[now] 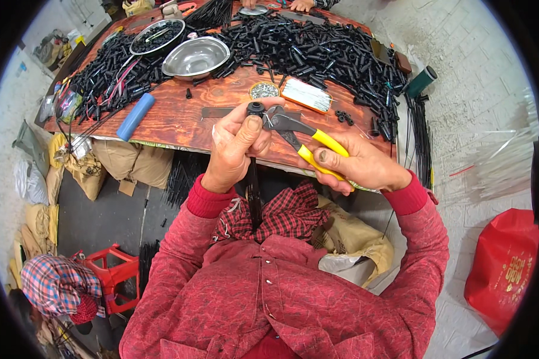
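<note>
Two hands in the head view, both engaged above the near edge of the wooden table (182, 113). Left hand (236, 143): thumb and fingers pinched round a black collar (256, 108), held upright; a dark tail (254, 197) hangs below the fist, whether joined to the collar I cannot tell. Right hand (359, 161): wrapped about the yellow grips of cutting pliers (299, 126), handles somewhat spread; jaws at the collar's side, bite not resolvable. Risk 1, judged main: left fingertips sit just beside the jaws, so a slip or early squeeze could nip skin. Risk 2: the round collar could roll in the pinch if the pliers push sideways. Risk 3: a dropped or snipped piece could land among small silvery pieces (265, 90), thin pale rods (306, 94) or the black tubular parts (293, 54) beyond, and be hard to find.
</note>
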### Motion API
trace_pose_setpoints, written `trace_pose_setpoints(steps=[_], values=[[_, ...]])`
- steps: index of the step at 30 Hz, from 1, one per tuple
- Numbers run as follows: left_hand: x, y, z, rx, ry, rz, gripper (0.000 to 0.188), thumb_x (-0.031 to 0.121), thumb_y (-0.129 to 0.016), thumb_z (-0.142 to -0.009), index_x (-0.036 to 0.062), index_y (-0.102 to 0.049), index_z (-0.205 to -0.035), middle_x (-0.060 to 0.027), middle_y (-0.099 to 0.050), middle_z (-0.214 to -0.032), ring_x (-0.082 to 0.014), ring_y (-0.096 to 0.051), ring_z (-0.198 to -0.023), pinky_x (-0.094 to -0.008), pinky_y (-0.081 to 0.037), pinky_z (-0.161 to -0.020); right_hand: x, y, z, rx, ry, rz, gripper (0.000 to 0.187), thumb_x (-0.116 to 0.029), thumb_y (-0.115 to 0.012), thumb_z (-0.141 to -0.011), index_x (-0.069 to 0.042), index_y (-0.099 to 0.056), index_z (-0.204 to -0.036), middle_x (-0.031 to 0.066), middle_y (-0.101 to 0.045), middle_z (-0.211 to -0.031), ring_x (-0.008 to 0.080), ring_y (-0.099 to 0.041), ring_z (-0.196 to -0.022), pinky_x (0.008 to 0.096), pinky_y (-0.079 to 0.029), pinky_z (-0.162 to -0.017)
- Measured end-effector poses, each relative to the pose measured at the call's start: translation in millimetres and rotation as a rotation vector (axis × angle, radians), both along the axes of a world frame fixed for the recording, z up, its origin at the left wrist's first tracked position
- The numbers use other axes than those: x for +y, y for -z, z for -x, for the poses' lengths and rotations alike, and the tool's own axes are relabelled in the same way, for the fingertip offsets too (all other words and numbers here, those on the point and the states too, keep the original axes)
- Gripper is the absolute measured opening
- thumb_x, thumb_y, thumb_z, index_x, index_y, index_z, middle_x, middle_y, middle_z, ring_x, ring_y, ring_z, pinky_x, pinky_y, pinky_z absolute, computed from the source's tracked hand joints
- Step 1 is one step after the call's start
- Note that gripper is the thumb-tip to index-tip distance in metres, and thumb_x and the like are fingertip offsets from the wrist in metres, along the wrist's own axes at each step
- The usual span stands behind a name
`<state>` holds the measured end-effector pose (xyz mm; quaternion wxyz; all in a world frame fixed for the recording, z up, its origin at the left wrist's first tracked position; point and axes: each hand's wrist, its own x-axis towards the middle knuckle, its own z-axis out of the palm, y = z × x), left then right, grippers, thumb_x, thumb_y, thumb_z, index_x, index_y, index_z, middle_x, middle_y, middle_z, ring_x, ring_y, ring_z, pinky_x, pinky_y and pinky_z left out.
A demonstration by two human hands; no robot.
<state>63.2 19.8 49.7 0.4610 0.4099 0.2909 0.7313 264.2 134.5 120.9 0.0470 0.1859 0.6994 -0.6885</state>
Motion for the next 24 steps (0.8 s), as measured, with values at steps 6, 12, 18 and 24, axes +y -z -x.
trace_pose_setpoints(steps=[6,12,18,24], values=[[1.3,2.3,5.7,-0.005,-0.061,0.021,0.055,0.037,-0.058,-0.099,-0.0067,-0.05,-0.132,0.0046,-0.042,-0.071,-0.0021,-0.032,-0.056,-0.0204,-0.023,-0.049,-7.5,10.8,1.4,-0.137,0.019,0.079,0.045,-0.044,-0.049,-0.102,-0.001,-0.061,-0.104,-0.0021,-0.051,-0.061,0.0037,-0.043,-0.047,0.0211,-0.035,-0.042],[9.3,7.3,15.4,-0.074,-0.065,-0.065,0.047,0.029,-0.05,-0.103,-0.0056,-0.047,-0.134,0.0053,-0.035,-0.069,-0.0034,-0.029,-0.055,-0.0211,-0.026,-0.049,-5.6,28.2,-12.0,-0.093,-0.226,-0.015,0.041,-0.04,-0.048,-0.103,-0.001,-0.061,-0.106,0.0023,-0.06,-0.071,0.0081,-0.055,-0.056,0.0235,-0.045,-0.053],[4.7,17.0,30.6,-0.079,-0.127,-0.086,0.051,0.03,-0.049,-0.103,-0.0057,-0.039,-0.138,0.0054,-0.033,-0.07,-0.0024,-0.025,-0.053,-0.0195,-0.021,-0.048,16.5,73.6,-21.3,0.052,-0.141,0.053,0.032,-0.029,-0.05,-0.103,-0.001,-0.059,-0.114,0.0037,-0.065,-0.086,0.0098,-0.062,-0.074,0.0254,-0.053,-0.067],[10.5,18.5,38.3,-0.093,-0.104,-0.11,0.051,0.03,-0.047,-0.104,-0.007,-0.041,-0.138,0.0032,-0.036,-0.07,-0.0038,-0.026,-0.053,-0.0217,-0.022,-0.049,46.5,92.8,-10.9,0.005,0.291,-0.021,0.036,-0.031,-0.069,-0.092,-0.003,-0.056,-0.111,-0.0015,-0.055,-0.083,0.0059,-0.056,-0.063,0.0208,-0.046,-0.054]])
